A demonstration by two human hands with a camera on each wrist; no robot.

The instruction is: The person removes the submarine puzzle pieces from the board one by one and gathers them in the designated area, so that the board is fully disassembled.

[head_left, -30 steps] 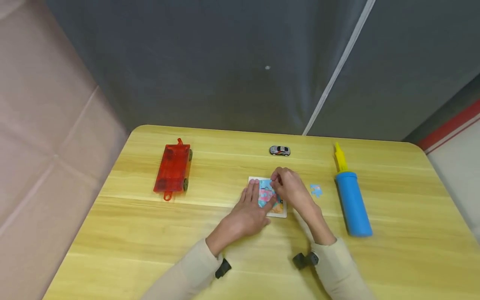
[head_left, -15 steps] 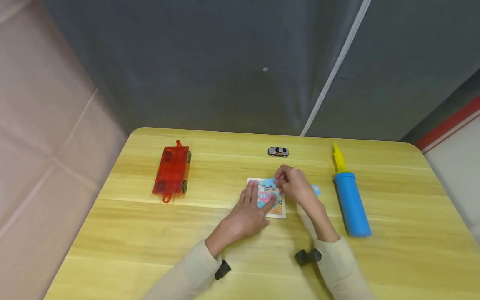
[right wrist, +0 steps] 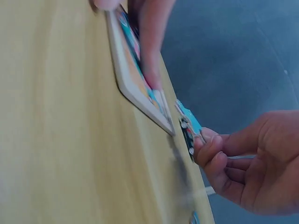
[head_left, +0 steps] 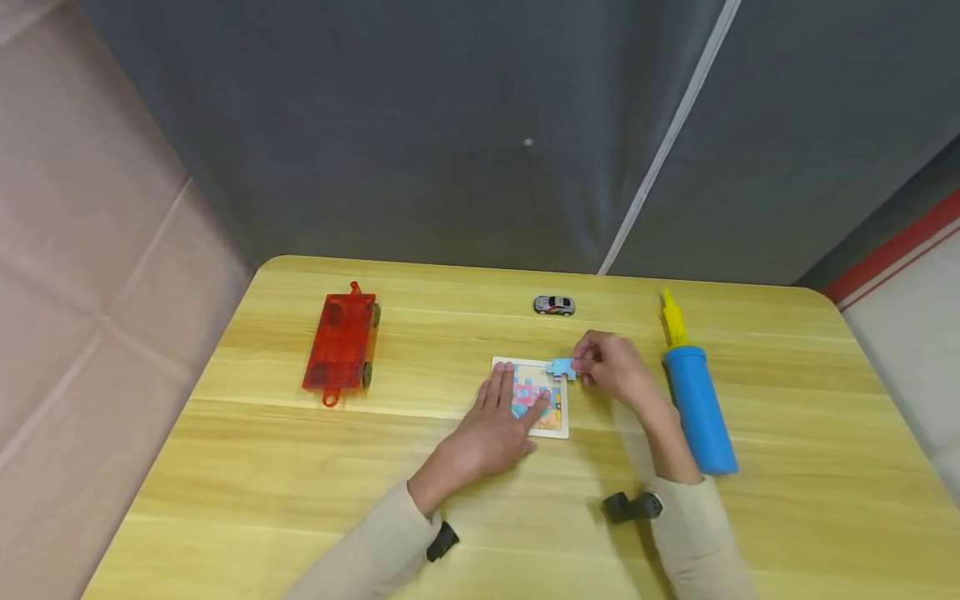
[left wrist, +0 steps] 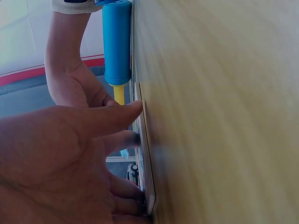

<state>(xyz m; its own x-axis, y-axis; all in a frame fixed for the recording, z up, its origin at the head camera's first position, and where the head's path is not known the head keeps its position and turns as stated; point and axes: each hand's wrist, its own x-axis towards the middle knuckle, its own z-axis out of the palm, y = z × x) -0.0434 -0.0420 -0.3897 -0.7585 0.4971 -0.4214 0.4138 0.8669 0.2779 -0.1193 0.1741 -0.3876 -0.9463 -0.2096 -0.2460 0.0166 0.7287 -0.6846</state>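
A small colourful puzzle board (head_left: 551, 427) lies flat on the wooden table (head_left: 450, 533). My left hand (head_left: 491, 421) rests on it with straight fingers, holding it down; in the left wrist view the fingertips (left wrist: 133, 140) press on the board's edge (left wrist: 145, 154). My right hand (head_left: 611, 367) pinches a light blue puzzle piece (head_left: 561, 367) just above the board's far right corner. The right wrist view shows that piece (right wrist: 189, 123) between thumb and forefinger, clear of the board (right wrist: 140, 88).
A blue pump with a yellow nozzle (head_left: 693, 400) lies close to the right of my right hand. A small grey toy car (head_left: 554, 305) sits beyond the board. A red wheeled cart (head_left: 341, 340) lies at the left. A dark curtain hangs behind the table.
My right hand has moved from over the board's far edge to its right corner, now with a blue piece in its pinch. The left hand has stayed on the board.
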